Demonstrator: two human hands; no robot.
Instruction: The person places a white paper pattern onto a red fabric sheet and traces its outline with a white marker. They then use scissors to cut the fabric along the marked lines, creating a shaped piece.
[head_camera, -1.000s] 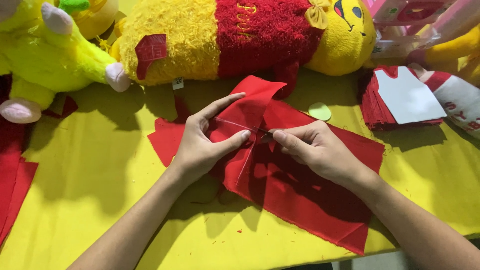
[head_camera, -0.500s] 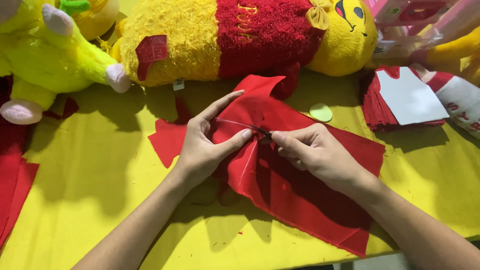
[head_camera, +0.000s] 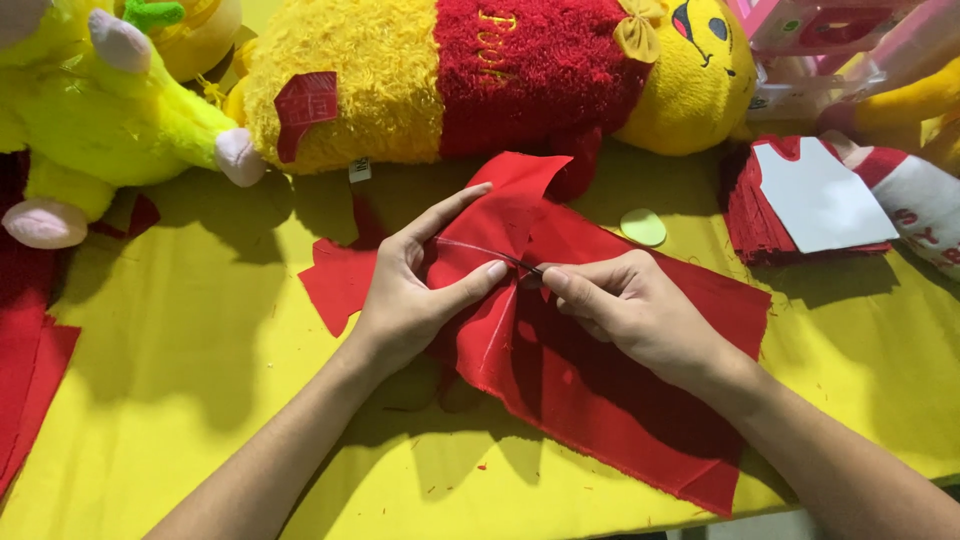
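The big flat sheet of red felt cloth lies in the middle of the yellow table. It looks soft, light and floppy — best pinched at a fold. The left hand pinches a raised fold between thumb and fingers. The right hand has its fingertips pressed together on a thin dark thread — just beside that fold.

We see bright, warm light from above. Soft dark shadows fall on the bench beneath our arms. Focus stays sharp.

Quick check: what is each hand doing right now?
Left hand: closed, pinching a fold of the red fabric.
Right hand: fingers closed at the same fold; whether they hold something small cannot be told.
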